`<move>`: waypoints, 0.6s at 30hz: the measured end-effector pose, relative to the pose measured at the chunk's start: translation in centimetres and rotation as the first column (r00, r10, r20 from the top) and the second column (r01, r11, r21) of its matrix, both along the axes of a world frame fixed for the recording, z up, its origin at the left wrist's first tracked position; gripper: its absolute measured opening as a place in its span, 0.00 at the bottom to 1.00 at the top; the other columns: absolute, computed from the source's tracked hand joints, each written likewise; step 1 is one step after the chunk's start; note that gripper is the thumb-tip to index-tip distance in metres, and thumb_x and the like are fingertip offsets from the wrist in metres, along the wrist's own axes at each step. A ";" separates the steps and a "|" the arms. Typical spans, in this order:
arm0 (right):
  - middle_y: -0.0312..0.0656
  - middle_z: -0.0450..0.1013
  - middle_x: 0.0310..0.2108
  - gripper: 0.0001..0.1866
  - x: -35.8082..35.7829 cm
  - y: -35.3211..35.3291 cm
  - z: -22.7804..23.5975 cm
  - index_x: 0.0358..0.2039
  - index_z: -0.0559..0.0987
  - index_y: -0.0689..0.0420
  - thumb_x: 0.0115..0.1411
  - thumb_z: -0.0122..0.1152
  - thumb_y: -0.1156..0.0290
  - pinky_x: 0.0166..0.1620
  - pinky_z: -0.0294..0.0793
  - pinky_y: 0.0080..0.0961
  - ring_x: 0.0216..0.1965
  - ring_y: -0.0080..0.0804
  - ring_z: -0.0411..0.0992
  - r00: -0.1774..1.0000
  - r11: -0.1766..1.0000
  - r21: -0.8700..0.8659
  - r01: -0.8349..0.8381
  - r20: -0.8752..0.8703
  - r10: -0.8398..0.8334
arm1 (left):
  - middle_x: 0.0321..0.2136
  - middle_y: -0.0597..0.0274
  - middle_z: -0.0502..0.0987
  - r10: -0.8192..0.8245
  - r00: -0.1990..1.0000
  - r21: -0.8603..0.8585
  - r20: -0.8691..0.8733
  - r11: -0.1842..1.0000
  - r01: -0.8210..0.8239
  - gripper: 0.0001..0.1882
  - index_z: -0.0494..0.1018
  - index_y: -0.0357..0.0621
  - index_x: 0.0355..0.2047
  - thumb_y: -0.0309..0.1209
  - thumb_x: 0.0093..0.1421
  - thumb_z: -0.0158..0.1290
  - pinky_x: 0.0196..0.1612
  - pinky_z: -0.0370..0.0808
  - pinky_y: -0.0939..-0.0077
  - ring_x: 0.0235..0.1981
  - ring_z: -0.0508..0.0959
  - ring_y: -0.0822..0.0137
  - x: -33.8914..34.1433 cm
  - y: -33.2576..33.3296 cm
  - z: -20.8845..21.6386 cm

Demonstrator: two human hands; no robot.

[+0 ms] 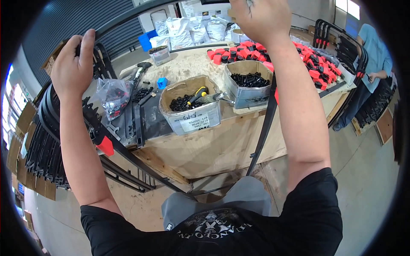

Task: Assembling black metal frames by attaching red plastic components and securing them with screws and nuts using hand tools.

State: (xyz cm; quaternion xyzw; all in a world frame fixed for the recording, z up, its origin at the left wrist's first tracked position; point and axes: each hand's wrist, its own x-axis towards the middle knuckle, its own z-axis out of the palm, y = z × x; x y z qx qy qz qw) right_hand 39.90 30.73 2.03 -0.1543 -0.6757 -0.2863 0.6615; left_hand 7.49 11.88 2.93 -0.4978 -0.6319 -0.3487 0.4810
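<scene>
A black metal tube frame (132, 14) stands raised in front of me, its bar arching across the top and its sides slanting down towards my knees. My left hand (76, 68) is closed round its upper left part, thumb pointing up. Close to the top edge is my right hand (262, 19), above the frame's right side. Its fingers are cut off by the picture edge, so I cannot see whether they grip the frame. A red plastic piece (105, 146) sits on the frame's left side.
On the wooden workbench (194, 64) are two boxes of black hardware (192, 121) (252, 99), a heap of red and black parts (314, 64), a bagged bundle (114, 98) and a power tool (143, 66). Stacked black frames (47, 158) stand left. A person (370, 59) works at right.
</scene>
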 end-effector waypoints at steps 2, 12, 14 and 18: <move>0.53 0.77 0.33 0.18 -0.1 -0.7 -0.3 0.32 0.79 0.58 0.63 0.59 0.53 0.44 0.72 0.49 0.39 0.55 0.75 0.999 0.999 0.024 -0.024 -0.032 0.025 | 0.31 0.55 0.82 0.018 1.000 -0.021 0.003 1.000 -0.017 0.34 0.81 0.48 0.38 0.65 0.67 0.42 0.41 0.76 0.61 0.37 0.82 0.50 0.0 -0.4 0.2; 0.53 0.79 0.40 0.12 -4.0 -12.8 -4.6 0.38 0.81 0.60 0.55 0.62 0.67 0.45 0.76 0.44 0.45 0.53 0.78 0.389 0.709 -0.574 0.410 0.813 0.433 | 0.31 0.55 0.81 0.055 0.998 -0.064 0.006 0.996 -0.055 0.32 0.80 0.49 0.40 0.64 0.67 0.42 0.42 0.76 0.60 0.38 0.81 0.49 -0.5 -1.0 0.0; 0.54 0.79 0.42 0.16 -6.5 -11.8 -5.5 0.44 0.80 0.60 0.55 0.61 0.70 0.46 0.77 0.45 0.46 0.53 0.78 0.272 0.661 -0.466 0.588 0.884 0.381 | 0.31 0.55 0.81 0.050 0.999 -0.084 -0.006 0.995 -0.050 0.32 0.80 0.50 0.40 0.65 0.67 0.42 0.41 0.76 0.60 0.37 0.81 0.49 -0.5 -1.0 0.2; 0.55 0.78 0.48 0.31 -8.4 -11.4 -6.3 0.62 0.72 0.61 0.54 0.58 0.77 0.49 0.80 0.43 0.50 0.51 0.78 0.026 0.524 -0.230 0.820 0.930 0.368 | 0.31 0.53 0.82 0.004 0.999 -0.042 -0.052 0.999 -0.007 0.33 0.80 0.51 0.39 0.65 0.67 0.41 0.40 0.76 0.58 0.37 0.81 0.47 0.0 -0.7 0.1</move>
